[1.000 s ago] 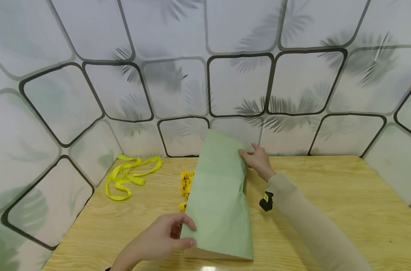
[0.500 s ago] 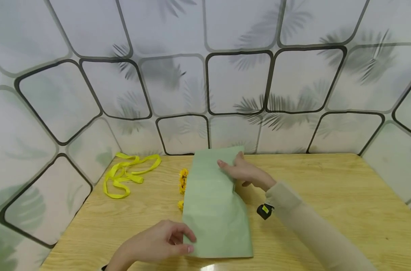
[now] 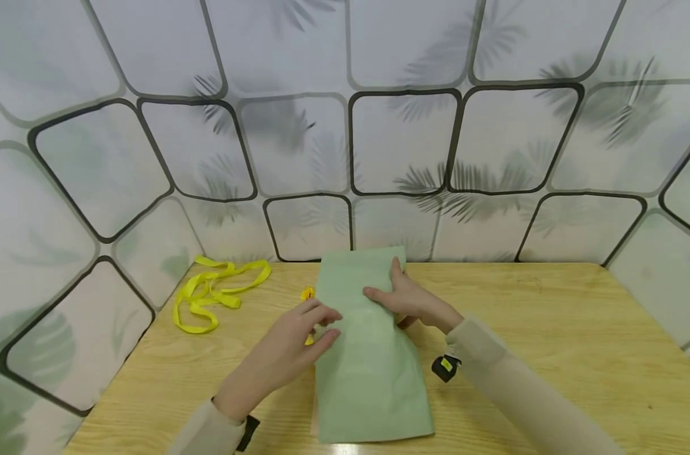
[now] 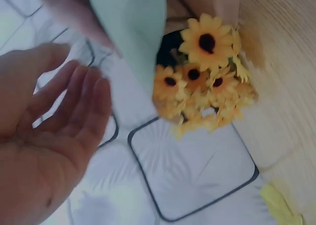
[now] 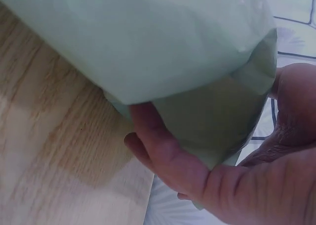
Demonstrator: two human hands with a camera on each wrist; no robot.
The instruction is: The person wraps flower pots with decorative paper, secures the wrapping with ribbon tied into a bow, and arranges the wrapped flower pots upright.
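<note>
R hand (image 3: 410, 296) (mine): thumb on top, grips R edge of green paper (image 3: 368, 379), which lies near-to-far on wooden table (image 3: 527, 328); my L hand (image 3: 290, 341): thumb & fingers apart, by paper's L edge; yellow flowers (image 4: 197, 81) partly covered, showing at L; yellow ribbon (image 3: 230, 301) looped far L
</note>
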